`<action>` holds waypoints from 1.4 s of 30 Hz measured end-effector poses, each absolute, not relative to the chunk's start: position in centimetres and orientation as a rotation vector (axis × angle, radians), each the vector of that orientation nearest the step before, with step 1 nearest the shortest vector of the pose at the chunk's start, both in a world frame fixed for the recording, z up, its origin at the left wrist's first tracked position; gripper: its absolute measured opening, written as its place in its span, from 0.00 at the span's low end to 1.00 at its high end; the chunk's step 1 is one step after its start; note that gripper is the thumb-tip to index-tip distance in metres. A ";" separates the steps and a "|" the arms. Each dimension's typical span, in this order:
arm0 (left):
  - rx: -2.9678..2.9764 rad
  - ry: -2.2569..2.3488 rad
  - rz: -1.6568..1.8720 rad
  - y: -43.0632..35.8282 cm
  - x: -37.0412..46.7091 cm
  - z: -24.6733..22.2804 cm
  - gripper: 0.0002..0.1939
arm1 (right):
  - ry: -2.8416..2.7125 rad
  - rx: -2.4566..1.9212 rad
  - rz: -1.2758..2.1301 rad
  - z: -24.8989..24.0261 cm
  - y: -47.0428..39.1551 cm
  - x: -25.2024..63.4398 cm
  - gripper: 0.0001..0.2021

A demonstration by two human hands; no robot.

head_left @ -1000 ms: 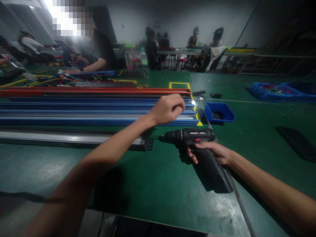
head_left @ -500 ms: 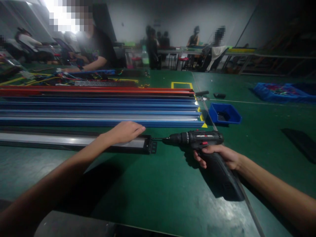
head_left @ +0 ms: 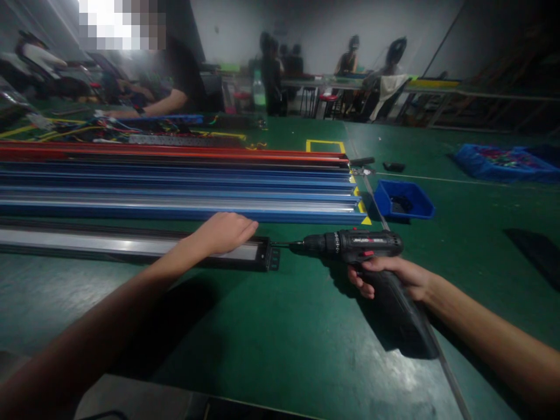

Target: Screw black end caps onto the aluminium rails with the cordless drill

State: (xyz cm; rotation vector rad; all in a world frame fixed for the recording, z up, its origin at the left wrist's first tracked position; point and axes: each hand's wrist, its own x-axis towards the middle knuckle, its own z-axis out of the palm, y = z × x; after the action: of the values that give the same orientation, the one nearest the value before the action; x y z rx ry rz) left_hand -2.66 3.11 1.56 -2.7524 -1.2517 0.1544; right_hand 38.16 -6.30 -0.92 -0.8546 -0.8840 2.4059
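Observation:
A long black bar with a pale strip along its face point(head_left: 131, 244) lies across the green table. My left hand point(head_left: 227, 232) is closed over it near its right end, and some fingertips are hidden behind the far side. A black end cap point(head_left: 264, 254) with a small slotted tab point(head_left: 275, 259) finishes that end. My right hand point(head_left: 394, 275) grips a black cordless drill point(head_left: 367, 242) by its handle, a finger at the trigger. The drill points left, its thin bit point(head_left: 286, 244) reaching the end cap; the exact contact point is too small to make out.
Several blue channels point(head_left: 175, 210) and a red one point(head_left: 196, 153) lie parallel behind the bar. To the right are a blue bin point(head_left: 405, 201) with dark parts, a blue tray point(head_left: 494, 166) and a dark flat object point(head_left: 531, 251). Across the table a person point(head_left: 175, 81) handles wires.
The camera view has shifted a little, so most of the scene sits slightly further right. Both hands keep their holds, and the bit stays at the end cap.

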 end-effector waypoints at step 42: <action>-2.739 -1.268 0.146 3.4 -2.8 1.3 0.30 | -0.847 -0.874 2.413 -0.7 -6.3 38.0 0.12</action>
State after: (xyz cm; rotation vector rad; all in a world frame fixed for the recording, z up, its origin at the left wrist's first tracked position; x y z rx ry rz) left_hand -2.81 3.44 1.28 -2.7391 -1.2684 0.1455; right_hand 38.04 -6.29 -0.68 -0.8739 -0.8474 2.4135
